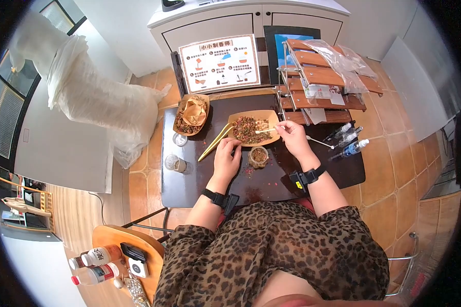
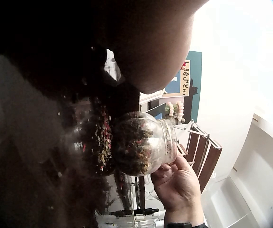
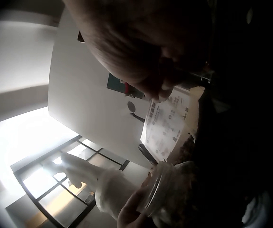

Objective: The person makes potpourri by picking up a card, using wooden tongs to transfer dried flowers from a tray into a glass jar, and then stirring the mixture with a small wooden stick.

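Dried petals and leaves fill a paper tray at the table's middle. My right hand pinches a small pale stick whose end lies in the petals. My left hand rests at the tray's near left edge, beside gold tweezers. Just in front of the tray stands a round glass jar, partly filled with the mix; in the left wrist view the jar stands upright relative to the table, its mouth uncovered. Neither hand grips the jar in the head view.
A second paper tray with brown material is at the back left, near a small lid and a capped jar. Small bottles lie at the right edge. Behind stand an instruction sheet and a wooden rack.
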A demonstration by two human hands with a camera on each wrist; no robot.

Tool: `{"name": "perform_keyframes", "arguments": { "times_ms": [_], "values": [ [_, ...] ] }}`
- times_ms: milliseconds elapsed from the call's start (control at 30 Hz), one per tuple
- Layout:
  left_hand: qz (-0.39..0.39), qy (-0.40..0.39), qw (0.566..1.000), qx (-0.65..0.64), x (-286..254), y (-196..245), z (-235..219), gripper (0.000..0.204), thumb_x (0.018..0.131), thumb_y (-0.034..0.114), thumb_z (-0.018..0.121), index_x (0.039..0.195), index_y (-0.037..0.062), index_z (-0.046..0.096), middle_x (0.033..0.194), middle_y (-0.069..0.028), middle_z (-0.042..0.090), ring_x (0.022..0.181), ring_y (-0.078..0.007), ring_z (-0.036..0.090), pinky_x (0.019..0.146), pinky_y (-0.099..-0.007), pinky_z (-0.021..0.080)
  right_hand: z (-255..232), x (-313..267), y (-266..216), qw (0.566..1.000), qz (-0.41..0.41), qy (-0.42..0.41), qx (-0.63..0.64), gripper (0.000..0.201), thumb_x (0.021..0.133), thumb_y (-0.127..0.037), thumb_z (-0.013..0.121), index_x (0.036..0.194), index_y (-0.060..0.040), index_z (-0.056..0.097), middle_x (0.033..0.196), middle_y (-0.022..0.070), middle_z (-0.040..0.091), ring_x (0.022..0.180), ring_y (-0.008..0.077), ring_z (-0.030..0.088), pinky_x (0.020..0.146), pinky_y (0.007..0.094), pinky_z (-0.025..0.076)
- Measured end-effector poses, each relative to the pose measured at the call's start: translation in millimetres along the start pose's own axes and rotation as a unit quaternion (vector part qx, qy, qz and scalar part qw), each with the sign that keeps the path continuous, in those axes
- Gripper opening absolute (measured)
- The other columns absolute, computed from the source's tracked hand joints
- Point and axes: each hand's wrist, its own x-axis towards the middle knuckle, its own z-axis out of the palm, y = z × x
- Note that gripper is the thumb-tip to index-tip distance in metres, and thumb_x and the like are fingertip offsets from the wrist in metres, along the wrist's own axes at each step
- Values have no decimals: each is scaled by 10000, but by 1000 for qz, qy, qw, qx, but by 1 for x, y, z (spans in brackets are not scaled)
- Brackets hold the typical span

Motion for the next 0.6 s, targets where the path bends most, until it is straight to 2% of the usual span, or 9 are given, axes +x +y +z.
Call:
{"name": "perform_keyframes", "arguments": {
  "times_ms": [333,533,600],
  "values": [
    [-5,-1,1000,-7,0,3,-1,130,882,21,685,1008,17,656,1038,-149,632,1004,-335,617,890,-399,498,-10,-1,-7,993,21,-1,120,138,976,-138,679,1038,-22,720,839,-14,687,676,22,531,590,196,414],
    [6,2,1000,-5,1,3,-1,127,881,16,683,1005,13,653,1041,-150,629,1002,-337,616,889,-396,499,-14,-10,-19,995,21,-26,99,170,983,-143,668,1067,-6,723,856,-3,708,642,18,529,566,175,412],
    [16,12,1000,-2,1,3,-1,128,869,9,687,992,12,649,1019,-143,637,980,-336,625,858,-399,510,-10,-13,-15,996,25,-35,80,174,982,-157,670,1051,-9,732,840,-5,708,640,28,533,571,194,423]
  ]
}}
